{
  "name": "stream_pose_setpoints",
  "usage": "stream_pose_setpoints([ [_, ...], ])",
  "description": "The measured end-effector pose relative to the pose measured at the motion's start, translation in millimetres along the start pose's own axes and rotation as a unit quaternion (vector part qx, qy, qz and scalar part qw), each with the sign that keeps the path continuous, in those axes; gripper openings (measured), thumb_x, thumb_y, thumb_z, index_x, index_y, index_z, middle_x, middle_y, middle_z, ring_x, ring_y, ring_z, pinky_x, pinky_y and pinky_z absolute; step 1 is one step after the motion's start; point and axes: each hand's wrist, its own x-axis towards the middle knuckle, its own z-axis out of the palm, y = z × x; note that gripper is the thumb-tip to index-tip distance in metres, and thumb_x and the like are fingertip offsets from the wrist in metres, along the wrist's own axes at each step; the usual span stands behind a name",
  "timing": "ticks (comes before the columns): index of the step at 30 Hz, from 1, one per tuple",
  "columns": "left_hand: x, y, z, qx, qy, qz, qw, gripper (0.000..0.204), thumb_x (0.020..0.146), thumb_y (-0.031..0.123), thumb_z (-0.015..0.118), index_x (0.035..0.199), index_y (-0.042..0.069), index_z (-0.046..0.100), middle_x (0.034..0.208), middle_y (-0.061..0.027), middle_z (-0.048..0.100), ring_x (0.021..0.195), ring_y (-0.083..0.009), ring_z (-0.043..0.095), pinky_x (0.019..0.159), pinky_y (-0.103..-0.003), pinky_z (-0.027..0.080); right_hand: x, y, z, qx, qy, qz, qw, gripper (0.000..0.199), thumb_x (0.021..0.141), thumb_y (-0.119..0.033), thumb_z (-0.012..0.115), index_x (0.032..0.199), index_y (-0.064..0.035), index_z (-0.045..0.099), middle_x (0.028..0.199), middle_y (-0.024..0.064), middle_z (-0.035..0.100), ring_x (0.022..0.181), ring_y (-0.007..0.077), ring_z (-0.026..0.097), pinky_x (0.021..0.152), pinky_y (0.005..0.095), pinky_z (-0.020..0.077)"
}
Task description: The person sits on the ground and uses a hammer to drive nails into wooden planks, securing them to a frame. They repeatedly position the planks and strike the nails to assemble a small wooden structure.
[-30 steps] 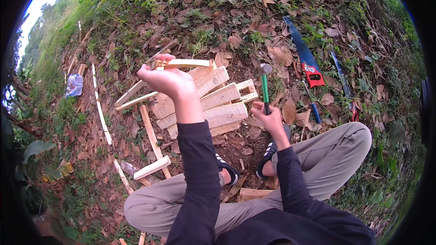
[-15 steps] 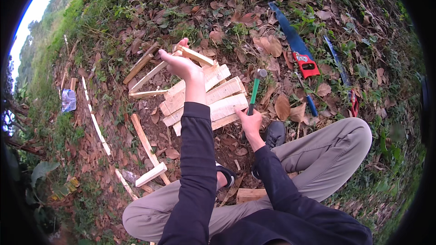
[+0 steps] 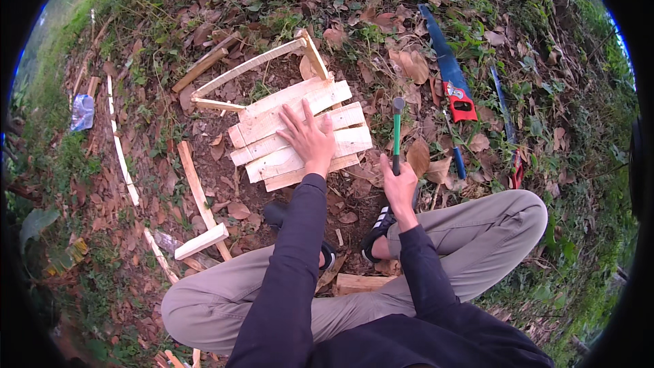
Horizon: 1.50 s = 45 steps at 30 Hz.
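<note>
My left hand lies flat, fingers spread, on a panel of pale wooden slats on the leafy ground in front of me. My right hand grips the green handle of a hammer, its head pointing up and away, just right of the panel. A thin wooden strip and a short angled piece stick out beyond the panel's far side.
A blue handsaw with a red handle lies to the right among dry leaves. Loose slats and a short block lie to the left, and another block rests between my crossed legs. Grass grows farther out.
My left hand let go of the thin strip it held up and came down flat on the slat panel. The hammer in my right hand stayed upright.
</note>
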Motion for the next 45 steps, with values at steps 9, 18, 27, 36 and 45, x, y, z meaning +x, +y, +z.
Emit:
stream_pose_setpoints([
  [9, -4, 3, -4, -0.009, 0.010, -0.004, 1.000, 0.071, 0.101, 0.052, 0.041, 0.160, 0.016, 0.024, 0.165, -0.0267, 0.004, 0.153, -0.0440, 0.003, 0.118, -0.069, 0.004, -17, -99, -94, -0.155, -0.294, -0.113, 0.936, 0.033, 0.102, -0.024, 0.054, 0.097, 0.0083, 0.052, 0.074, 0.0283, 0.062, 0.070, 0.0460, 0.064, 0.065, 0.0520, 0.0503],
  [18, -3, -3, -5, -0.033, 0.004, -0.019, 0.999, 0.073, 0.100, 0.054, 0.040, 0.161, 0.017, 0.023, 0.166, -0.0263, 0.003, 0.154, -0.0415, 0.000, 0.118, -0.068, 0.003, -10, -98, -42, -0.338, -0.259, -0.247, 0.870, 0.029, 0.101, -0.020, 0.052, 0.102, 0.0079, 0.047, 0.081, 0.0323, 0.064, 0.080, 0.0495, 0.066, 0.073, 0.0537, 0.0552],
  [27, -3, -7, -5, -0.035, -0.009, -0.035, 0.999, 0.073, 0.099, 0.054, 0.039, 0.161, 0.020, 0.021, 0.166, -0.0255, 0.003, 0.154, -0.0409, 0.000, 0.119, -0.067, 0.004, -10, -128, -44, -0.388, -0.385, -0.133, 0.827, 0.022, 0.100, -0.015, 0.047, 0.102, 0.0067, 0.044, 0.074, 0.0288, 0.064, 0.069, 0.0466, 0.068, 0.060, 0.0552, 0.0555],
  [36, -5, -3, -10, -0.011, -0.024, -0.028, 0.999, 0.072, 0.101, 0.055, 0.035, 0.162, 0.021, 0.018, 0.166, -0.0243, 0.002, 0.155, -0.0404, 0.000, 0.118, -0.067, 0.004, -87, 12, -2, -0.127, -0.178, -0.145, 0.965, 0.022, 0.102, -0.020, 0.052, 0.106, -0.0038, 0.038, 0.070, 0.0328, 0.060, 0.067, 0.0540, 0.060, 0.053, 0.0609, 0.0426],
  [45, 3, -3, 5, -0.015, -0.008, -0.012, 1.000, 0.071, 0.100, 0.056, 0.037, 0.160, 0.021, 0.023, 0.165, -0.0267, 0.001, 0.154, -0.0423, -0.003, 0.116, -0.071, 0.003, -91, 43, 34, 0.004, -0.135, -0.087, 0.987, 0.024, 0.102, -0.027, 0.053, 0.098, -0.0038, 0.049, 0.062, 0.0199, 0.056, 0.056, 0.0371, 0.059, 0.055, 0.0472, 0.0429],
])
